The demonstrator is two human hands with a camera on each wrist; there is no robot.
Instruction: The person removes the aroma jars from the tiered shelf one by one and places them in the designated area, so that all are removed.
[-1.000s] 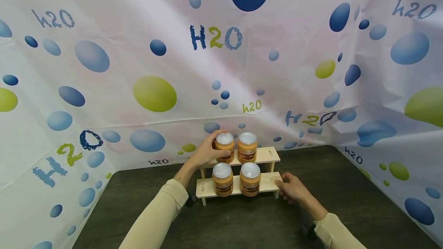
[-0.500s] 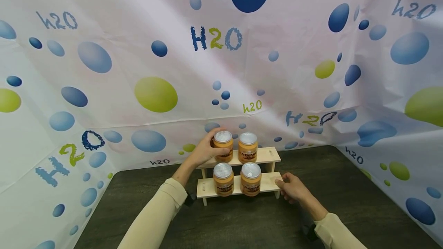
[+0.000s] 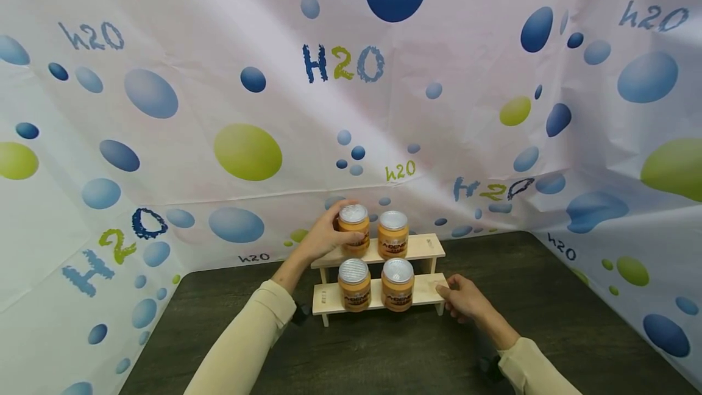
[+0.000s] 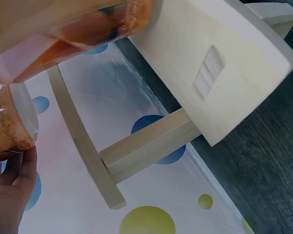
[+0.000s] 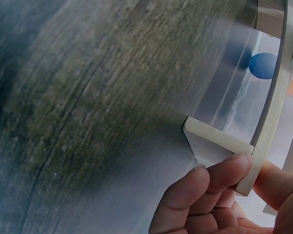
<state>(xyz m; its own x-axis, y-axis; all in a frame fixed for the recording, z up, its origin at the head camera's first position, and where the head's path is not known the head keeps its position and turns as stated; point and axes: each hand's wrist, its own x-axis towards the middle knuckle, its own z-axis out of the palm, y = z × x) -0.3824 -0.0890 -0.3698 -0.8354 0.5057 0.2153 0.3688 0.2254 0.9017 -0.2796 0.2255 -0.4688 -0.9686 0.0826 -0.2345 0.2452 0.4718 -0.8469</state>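
Bright, even light with soft shadows; the right wrist view is blurred, the head view bends at its edges.

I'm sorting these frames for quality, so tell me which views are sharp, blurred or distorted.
Head view: evenly lit, sharp, wide-angle bend at the edges; left hand grips a jar, right hand holds the rack. Left wrist view: rack in focus, jar very close and soft. Right wrist view: table smeared and dim, fingers fairly clear.
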